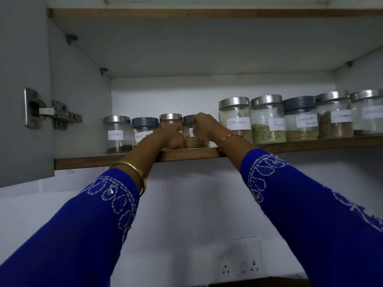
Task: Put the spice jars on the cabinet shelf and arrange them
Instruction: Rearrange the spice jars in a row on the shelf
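Note:
A row of labelled glass spice jars stands on the cabinet shelf (87,161). From the left: the cloves jar (117,134), the black pepper jar (143,129), an orange-powder jar (170,121) and a grey-lidded jar of tan powder (191,139). My left hand (171,137) is wrapped around the orange-powder jar. My right hand (204,126) grips the tan-powder jar beside it. Further right stand the cinnamon jar (234,117), a fennel jar (267,121), the coriander powder jar (300,119) and two more jars (334,114) with blurred labels.
The cabinet door (22,90) hangs open at the left on a metal hinge (51,112). An upper shelf (207,13) runs overhead. Below the shelf is a white wall with a socket plate (240,266).

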`<state>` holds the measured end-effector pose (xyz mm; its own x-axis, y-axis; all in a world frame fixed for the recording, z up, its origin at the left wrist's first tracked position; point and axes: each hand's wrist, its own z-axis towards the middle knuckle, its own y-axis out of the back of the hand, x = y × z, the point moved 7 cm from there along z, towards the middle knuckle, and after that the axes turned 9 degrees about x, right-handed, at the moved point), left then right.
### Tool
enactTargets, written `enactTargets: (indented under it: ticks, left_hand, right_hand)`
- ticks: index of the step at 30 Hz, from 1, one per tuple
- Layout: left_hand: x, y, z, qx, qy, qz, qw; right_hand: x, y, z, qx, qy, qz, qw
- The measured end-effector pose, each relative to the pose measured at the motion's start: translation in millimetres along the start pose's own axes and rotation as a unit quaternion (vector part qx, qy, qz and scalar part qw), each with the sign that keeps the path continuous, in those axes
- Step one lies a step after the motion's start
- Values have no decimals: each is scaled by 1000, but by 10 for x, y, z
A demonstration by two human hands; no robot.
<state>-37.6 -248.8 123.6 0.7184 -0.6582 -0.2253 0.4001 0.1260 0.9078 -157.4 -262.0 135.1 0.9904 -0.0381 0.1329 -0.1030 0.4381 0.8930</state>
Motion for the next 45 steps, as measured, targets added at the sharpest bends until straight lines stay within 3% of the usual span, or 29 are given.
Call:
enactTargets:
  ticks: [5,11,14,21,26,33,41,45]
  left_hand:
    - [-212,83,-233,-77,-45,-31,995]
    - [-649,33,-480,-121,-96,-106,982]
    - [-913,-71,-517,-113,-118,-117,980]
    - [-1295,-253,-564,-173,-126,-99,972]
    - [-1314,-316,-519,-195,-131,-25,972]
    - [-1292,-344,-463,-219,-107,-20,970]
    - [-1172,-283,-364,-242,-12,-174,954]
    - [-1206,-313,-334,-222,6,-169,960]
  right_hand:
    - [290,471,-878,-150,60,176,971]
    - [-60,835,-1359,-287,55,205,934]
    - [-453,910,-1573,-336,1,220,916]
    - [-1232,734,-1795,-317,-120,218,915]
    - [-1300,754,-1815,-315,-132,184,921]
    - [-1312,737,-1774,-308,-143,195,920]
    - [-1351,714,-1714,-289,-172,177,925]
    - [-1356,708,-1706,-277,-181,188,925]
